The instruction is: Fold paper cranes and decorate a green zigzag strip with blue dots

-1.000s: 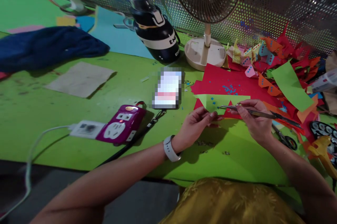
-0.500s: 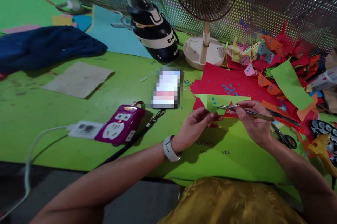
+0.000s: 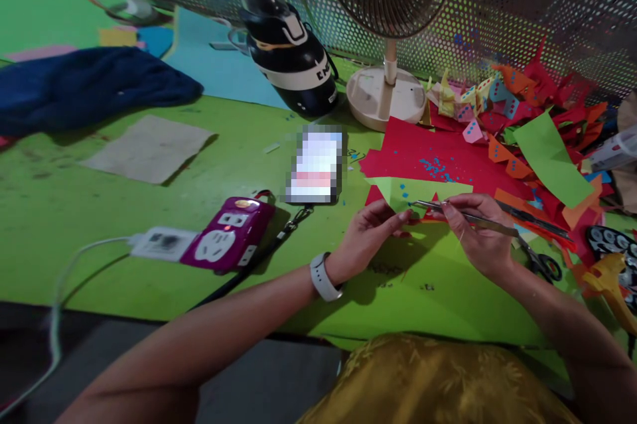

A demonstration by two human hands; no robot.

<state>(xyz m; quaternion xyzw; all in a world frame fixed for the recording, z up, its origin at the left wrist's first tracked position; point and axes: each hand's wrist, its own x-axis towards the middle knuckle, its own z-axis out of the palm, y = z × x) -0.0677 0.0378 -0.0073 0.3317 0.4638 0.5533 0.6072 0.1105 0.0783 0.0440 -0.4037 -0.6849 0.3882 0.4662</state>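
Observation:
My left hand (image 3: 371, 235) pinches the lower left edge of a light green piece of paper (image 3: 450, 190), with a white band on that wrist. Several small blue dots show on the green paper. In my right hand (image 3: 480, 231) is a pair of metal tweezers (image 3: 462, 215), gripped between thumb and fingers. The tweezers point left, and their tip is at a blue dot (image 3: 411, 204) close to my left fingertips. Beneath and behind lies a red sheet (image 3: 398, 145) with many tiny blue bits (image 3: 435, 168) scattered on it.
Scissors (image 3: 542, 263) and a yellow glue gun (image 3: 610, 284) lie at the right. Folded, dotted paper pieces (image 3: 507, 95) are heaped behind. A fan (image 3: 388, 95), a dark bottle (image 3: 293, 66), a phone (image 3: 316, 165) and a purple power strip (image 3: 223, 238) stand or lie around the green table (image 3: 249, 172).
Hardly anything differs. My right fingers have shifted slightly on the tweezers, whose tip stays at the same dot, and my left wrist has moved a little up and right.

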